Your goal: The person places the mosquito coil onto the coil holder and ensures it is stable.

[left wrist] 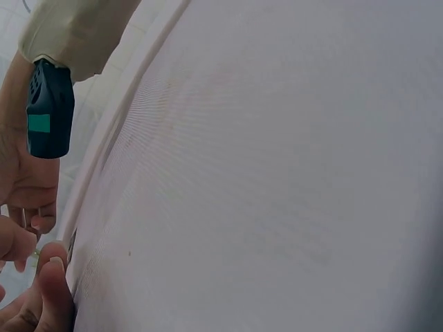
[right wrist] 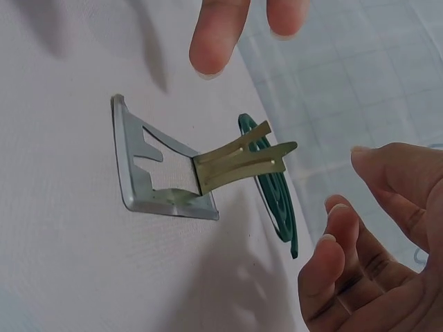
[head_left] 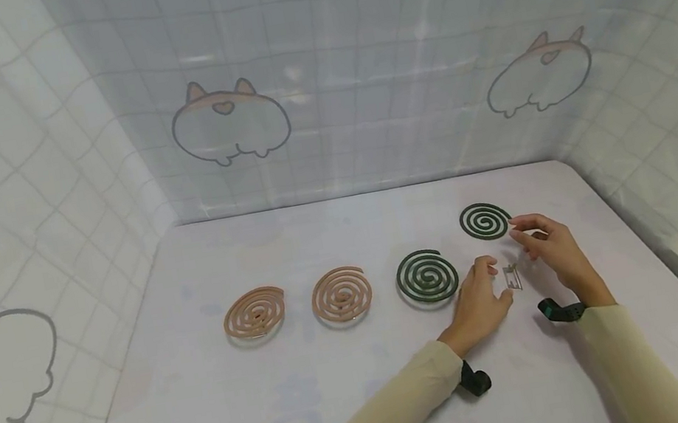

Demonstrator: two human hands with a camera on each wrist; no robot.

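Note:
A small metal mosquito-coil stand, its prong bent up, stands on the table between the hands. My left hand is just left of it, fingers loosely bent and holding nothing; its fingertips hang apart from the stand in the right wrist view. My right hand hovers on the stand's other side, thumb and fingers apart and nothing between them. Close beyond its fingertips lies a dark green mosquito coil. Another green mosquito coil sits left of my left hand. The left wrist view shows my left fingers only at its edge.
Two orange-brown mosquito coils, one and another, sit in a row to the left, with shadows beneath them. A white cloth covers the table. Tile-patterned curtains hang at the back and both sides.

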